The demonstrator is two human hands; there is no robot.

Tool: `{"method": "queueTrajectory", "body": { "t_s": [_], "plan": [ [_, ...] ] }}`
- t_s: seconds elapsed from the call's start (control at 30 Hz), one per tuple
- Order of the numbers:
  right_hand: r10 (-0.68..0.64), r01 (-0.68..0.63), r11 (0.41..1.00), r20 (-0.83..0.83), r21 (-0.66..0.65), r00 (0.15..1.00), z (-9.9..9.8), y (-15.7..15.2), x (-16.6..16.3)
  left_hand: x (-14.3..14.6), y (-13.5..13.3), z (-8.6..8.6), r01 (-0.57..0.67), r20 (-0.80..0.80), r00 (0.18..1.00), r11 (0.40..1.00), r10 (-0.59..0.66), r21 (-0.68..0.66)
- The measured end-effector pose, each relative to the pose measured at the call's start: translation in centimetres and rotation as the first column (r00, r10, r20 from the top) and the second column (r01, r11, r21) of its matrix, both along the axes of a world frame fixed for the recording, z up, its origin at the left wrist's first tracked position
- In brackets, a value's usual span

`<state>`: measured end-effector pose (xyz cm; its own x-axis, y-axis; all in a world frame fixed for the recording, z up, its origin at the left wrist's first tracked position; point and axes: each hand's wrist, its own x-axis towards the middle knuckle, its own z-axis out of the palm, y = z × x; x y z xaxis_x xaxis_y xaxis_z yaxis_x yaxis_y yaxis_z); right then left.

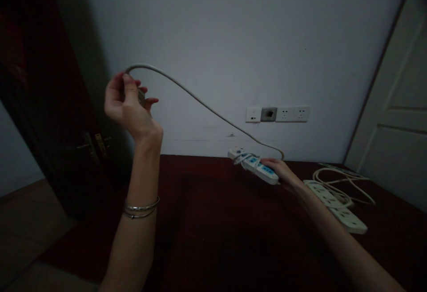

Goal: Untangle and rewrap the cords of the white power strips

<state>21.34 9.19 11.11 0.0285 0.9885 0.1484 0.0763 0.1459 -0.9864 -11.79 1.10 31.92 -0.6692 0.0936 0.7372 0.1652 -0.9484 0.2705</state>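
Note:
Raised at the left, my left hand [128, 98] is closed round the plug end of a pale power cord [200, 101]; the plug [142, 97] is mostly hidden by the fingers. From there the cord sags across to the right and loops down behind my right hand [275, 165]. That hand grips the right part of a white power strip [253, 166] with blue sockets, held tilted just above the dark red table. Some turns of cord are wrapped round the strip's left half.
A second white power strip [340, 210] lies on the table [207, 230] at the right, with its loosely coiled cord [353, 181] beside it. Wall sockets [292, 114] sit above the table's back edge. A dark door [50, 105] stands at the left, a pale door [393, 96] at the right.

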Motion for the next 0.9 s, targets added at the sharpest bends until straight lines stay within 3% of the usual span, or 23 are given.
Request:
{"method": "queueTrajectory", "body": {
  "t_s": [0.17,0.33,0.43,0.6,0.7,0.8,0.9],
  "plan": [
    [0.151,-0.148,0.988,0.287,-0.033,0.946,-0.5,-0.9,1.7,-2.0,4.0,-1.4,0.04,0.138,0.99,0.977,-0.011,-0.209],
    [0.397,-0.395,0.916,0.323,-0.074,0.859,0.2,-2.0,1.8,-5.3,7.1,-2.9,0.07,0.258,0.966,0.959,0.004,-0.276],
    [0.421,-0.434,0.9,0.354,-0.046,0.835,0.5,-2.6,1.5,-6.5,7.7,-3.4,0.179,0.4,0.916,0.935,-0.045,-0.305],
    [0.248,-0.295,0.95,0.332,0.099,0.91,-1.1,-1.8,1.2,-6.3,7.0,-3.2,0.313,0.525,0.837,0.92,-0.151,-0.234],
    [0.089,-0.127,0.976,0.206,0.176,0.974,-2.7,-0.2,0.9,-5.4,5.6,-2.6,0.32,0.444,0.872,0.927,-0.208,-0.195],
    [-0.097,0.095,0.986,0.003,0.139,0.995,-3.9,1.3,0.7,-4.3,3.4,-1.5,0.294,0.334,0.914,0.944,-0.232,-0.15],
    [-0.213,0.233,0.972,-0.268,0.043,0.939,-4.4,2.3,0.8,-4.0,1.3,-0.5,0.26,0.334,0.909,0.965,-0.249,0.01]
  ]
}}
